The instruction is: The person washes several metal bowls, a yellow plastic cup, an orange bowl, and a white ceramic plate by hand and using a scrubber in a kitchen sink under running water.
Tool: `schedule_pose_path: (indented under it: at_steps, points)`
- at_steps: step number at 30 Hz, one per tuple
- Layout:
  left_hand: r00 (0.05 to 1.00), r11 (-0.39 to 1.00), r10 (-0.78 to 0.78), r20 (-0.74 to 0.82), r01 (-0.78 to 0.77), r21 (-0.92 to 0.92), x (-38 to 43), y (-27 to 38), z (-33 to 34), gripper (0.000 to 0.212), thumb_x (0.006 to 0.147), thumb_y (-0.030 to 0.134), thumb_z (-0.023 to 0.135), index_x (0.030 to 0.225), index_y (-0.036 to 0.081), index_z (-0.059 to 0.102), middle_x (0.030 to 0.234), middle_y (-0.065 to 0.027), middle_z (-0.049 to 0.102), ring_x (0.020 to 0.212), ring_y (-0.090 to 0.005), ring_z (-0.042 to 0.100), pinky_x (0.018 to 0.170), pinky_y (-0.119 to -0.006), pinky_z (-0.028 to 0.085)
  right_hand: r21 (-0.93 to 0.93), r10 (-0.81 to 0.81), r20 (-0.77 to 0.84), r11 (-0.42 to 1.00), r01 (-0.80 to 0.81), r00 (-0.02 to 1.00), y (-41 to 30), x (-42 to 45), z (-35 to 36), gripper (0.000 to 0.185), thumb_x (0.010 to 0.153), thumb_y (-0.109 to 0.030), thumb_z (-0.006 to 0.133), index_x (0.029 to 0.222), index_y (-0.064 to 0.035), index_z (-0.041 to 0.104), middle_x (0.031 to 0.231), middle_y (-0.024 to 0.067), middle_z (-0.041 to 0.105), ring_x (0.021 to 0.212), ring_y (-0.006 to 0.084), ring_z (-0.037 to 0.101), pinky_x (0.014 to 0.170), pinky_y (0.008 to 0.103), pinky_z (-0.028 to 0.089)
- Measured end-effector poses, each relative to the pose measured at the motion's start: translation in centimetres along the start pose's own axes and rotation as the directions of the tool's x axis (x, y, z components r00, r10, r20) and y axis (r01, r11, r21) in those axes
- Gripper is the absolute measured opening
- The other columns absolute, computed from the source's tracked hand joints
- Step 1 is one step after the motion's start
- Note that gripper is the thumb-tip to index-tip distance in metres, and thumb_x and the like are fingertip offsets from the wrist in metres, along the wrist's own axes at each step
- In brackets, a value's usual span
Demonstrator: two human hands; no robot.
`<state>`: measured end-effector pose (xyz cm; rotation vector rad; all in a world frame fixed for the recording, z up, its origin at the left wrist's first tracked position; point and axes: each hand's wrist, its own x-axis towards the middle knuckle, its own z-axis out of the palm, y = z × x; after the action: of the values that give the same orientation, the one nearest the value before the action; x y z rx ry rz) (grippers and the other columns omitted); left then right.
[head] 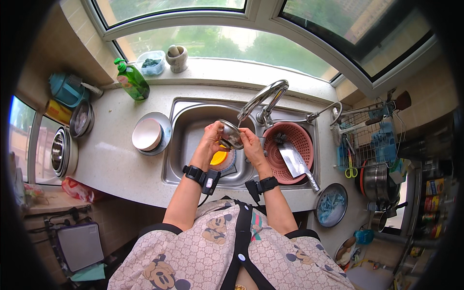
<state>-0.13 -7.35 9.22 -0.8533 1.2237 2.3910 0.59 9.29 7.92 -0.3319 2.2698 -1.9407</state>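
Both hands hold a small metal bowl [231, 135] tilted over the left basin of a steel sink [186, 119]. My left hand [211, 140] grips its left rim, and my right hand [253, 145] has the right rim. A thin stream of water falls towards the bowl from the chrome faucet [266, 99]. Beneath the hands, an orange-yellow dish [219, 158] lies on a clear dish in the basin, partly covered by my left hand. To the right, a pink plastic colander [270, 159] carries a cleaver [293, 159] and a dark scouring ball [280, 138].
Stacked bowls [146, 134] stand on the counter left of the sink. Behind them is a green soap bottle [133, 81]. A stone mortar [177, 59] and a plastic tub [150, 63] sit on the sill. At right are a pan with a blue cloth [331, 205] and a wire rack [373, 134].
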Motion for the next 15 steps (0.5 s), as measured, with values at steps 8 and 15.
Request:
schedule_pose_path:
  at_steps: [8, 15]
  points:
    - [1.000, 0.999, -0.020, 0.002, 0.020, -0.051, -0.5, 0.3, 0.0, 0.027, 0.071, 0.021, 0.063, 0.092, 0.013, 0.048, 0.090, -0.0095, 0.047, 0.083, -0.0262, 0.050, 0.082, -0.076, 0.030, 0.060, -0.007, -0.002, 0.998, 0.007, 1.000, -0.5, -0.1, 0.2, 0.018, 0.094, -0.015, 0.046, 0.102, -0.0023, 0.056, 0.070, -0.0015, 0.053, 0.068, 0.0066, 0.049, 0.063, 0.0215, 0.042]
    - [0.993, 0.954, 0.063, -0.097, -0.032, 0.297, -1.2, -1.1, 1.6, 0.082, 0.066, 0.027, 0.067, 0.130, 0.012, 0.018, 0.108, -0.0175, 0.043, 0.097, -0.0286, 0.050, 0.079, -0.059, 0.043, -0.005, 0.038, 0.028, 0.999, -0.038, 0.999, -0.9, 0.1, -0.3, 0.022, 0.095, -0.017, 0.044, 0.105, -0.0011, 0.055, 0.076, -0.0009, 0.056, 0.073, 0.0059, 0.051, 0.065, 0.0215, 0.042]
